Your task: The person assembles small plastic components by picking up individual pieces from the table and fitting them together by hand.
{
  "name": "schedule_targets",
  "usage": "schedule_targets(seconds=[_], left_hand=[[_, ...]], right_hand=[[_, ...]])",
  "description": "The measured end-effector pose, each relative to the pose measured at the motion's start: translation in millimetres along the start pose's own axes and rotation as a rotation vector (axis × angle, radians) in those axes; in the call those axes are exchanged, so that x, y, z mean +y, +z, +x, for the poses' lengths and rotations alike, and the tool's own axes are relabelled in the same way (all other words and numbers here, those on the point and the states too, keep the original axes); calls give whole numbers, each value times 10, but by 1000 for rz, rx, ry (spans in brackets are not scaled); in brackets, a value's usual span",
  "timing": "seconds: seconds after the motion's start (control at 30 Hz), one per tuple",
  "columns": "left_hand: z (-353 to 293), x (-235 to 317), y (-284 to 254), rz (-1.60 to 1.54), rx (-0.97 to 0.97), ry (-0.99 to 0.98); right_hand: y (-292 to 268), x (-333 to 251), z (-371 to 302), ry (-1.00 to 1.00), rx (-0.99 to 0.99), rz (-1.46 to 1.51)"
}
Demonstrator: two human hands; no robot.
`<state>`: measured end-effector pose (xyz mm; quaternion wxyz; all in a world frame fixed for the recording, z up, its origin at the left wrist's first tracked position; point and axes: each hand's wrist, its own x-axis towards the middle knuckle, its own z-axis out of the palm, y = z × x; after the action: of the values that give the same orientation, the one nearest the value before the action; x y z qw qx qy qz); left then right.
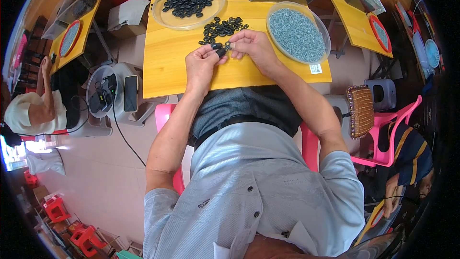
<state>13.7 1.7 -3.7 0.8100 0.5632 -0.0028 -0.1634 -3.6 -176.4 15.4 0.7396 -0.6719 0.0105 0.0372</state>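
Table (pixel 165 64) is carrying black pieces (pixel 225 27), seemingly still waiting; right hand (pixel 256 50) is pinching one part (pixel 228 45), left hand (pixel 200 68) curling, hold unclear.

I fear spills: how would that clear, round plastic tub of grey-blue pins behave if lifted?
The tub is probably heavy, holding so many metallic-looking pins; its thin-looking plastic might flex; loose pins could slide if tilted.

I see open yellow tabletop (pixel 165 62) on the left, a way in for the hands. Between the clear tub (pixel 218 2) at far left and the tub of metal pieces (pixel 327 43) at right, a bare lane leads far; loose black pieces (pixel 224 28) obstruct its near end.
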Motion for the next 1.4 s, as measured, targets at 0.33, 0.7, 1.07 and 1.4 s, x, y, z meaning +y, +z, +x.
schedule_targets(seconds=[0.33, 0.7, 1.07, 1.4], left_hand=[[-60, -87, 71, 17, -53, 185], [1, 75, -19, -154, -58, -79], [-14, 11, 2, -138, -43, -16], [-44, 9, 50, -70, 4, 30]], right_hand=[[-6, -11, -10, -13, 13, 40], [52, -7, -41, -129, 5, -23], [48, 46, -18, -170, 40, -31], [26, 9, -28, -77, 16, -52]])
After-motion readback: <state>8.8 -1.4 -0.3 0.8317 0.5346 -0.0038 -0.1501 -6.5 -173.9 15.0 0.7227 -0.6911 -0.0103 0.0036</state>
